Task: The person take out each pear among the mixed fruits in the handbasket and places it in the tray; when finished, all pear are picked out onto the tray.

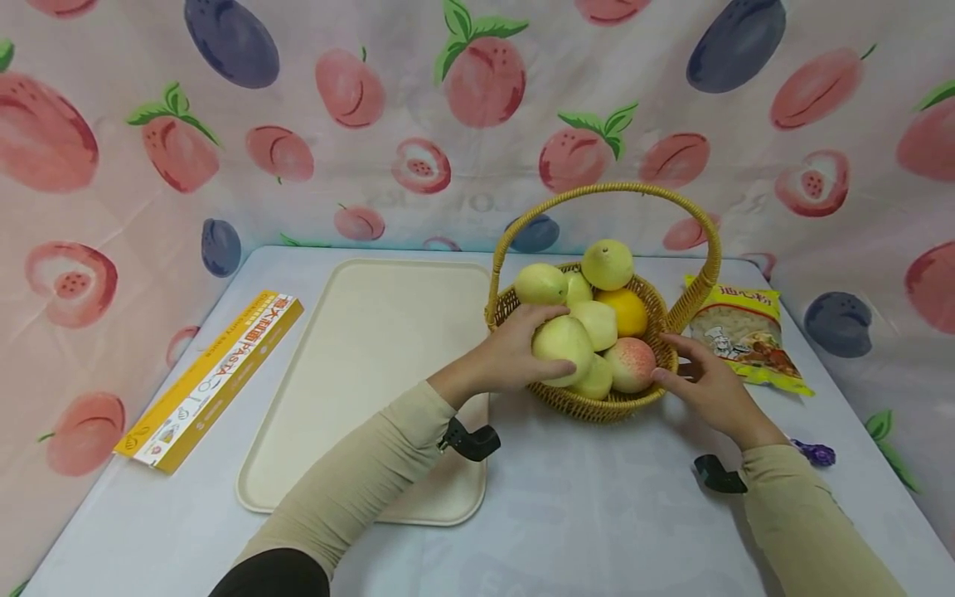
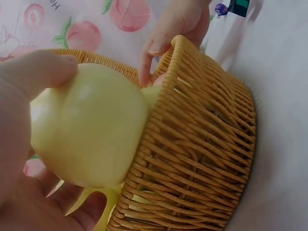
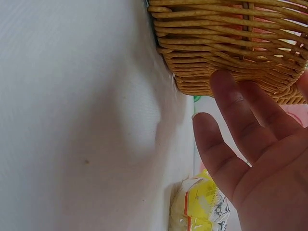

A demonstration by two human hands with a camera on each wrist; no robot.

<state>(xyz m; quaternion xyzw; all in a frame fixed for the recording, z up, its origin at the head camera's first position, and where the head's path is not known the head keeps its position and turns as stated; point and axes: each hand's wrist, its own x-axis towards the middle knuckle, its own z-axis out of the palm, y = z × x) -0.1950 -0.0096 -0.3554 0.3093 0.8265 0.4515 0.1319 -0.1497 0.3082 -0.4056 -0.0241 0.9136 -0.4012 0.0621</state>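
Observation:
A wicker basket [image 1: 597,406] with a tall arched handle [image 1: 606,191] holds several pale green fruits, an orange [image 1: 625,311] and a peach [image 1: 631,365]. My left hand [image 1: 515,348] grips a large pale green fruit [image 2: 91,125] at the basket's front left, thumb on one side and fingers curved round the other. At the basket's right side, my right hand [image 1: 709,385] holds the rim, its thumb near the peach. From below, the right wrist view shows fingertips [image 3: 226,89] against the outer weave, with one finger standing away from it.
A beige tray [image 1: 373,356] lies left of the basket, partly under my left arm. A yellow pasta box [image 1: 212,377] lies farther left. Right of the basket are a yellow food packet [image 1: 749,332] and a small purple wrapped item [image 1: 816,453]. Fruit-printed cloth [image 1: 298,99] hangs behind the table.

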